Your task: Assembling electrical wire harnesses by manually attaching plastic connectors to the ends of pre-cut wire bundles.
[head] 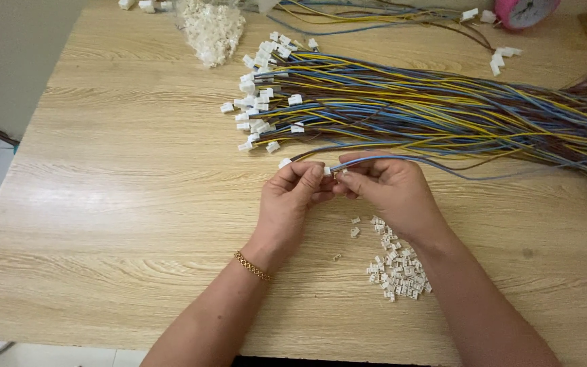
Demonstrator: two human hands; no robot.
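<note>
My left hand (292,197) and my right hand (388,187) meet at the middle of the wooden table (123,204). The left fingertips pinch a small white plastic connector (327,171). The right fingertips pinch the ends of thin blue and grey wires (402,159) that trail off to the right. The wire ends touch the connector between the two hands. A gold chain bracelet (251,266) circles my left wrist.
A big bundle of blue, yellow and brown wires (429,109) with white connectors (256,95) on its left ends lies beyond the hands. A heap of small white connectors (395,261) sits by my right forearm. A clear bag of white parts (210,27) and a pink round object (521,10) lie at the far edge.
</note>
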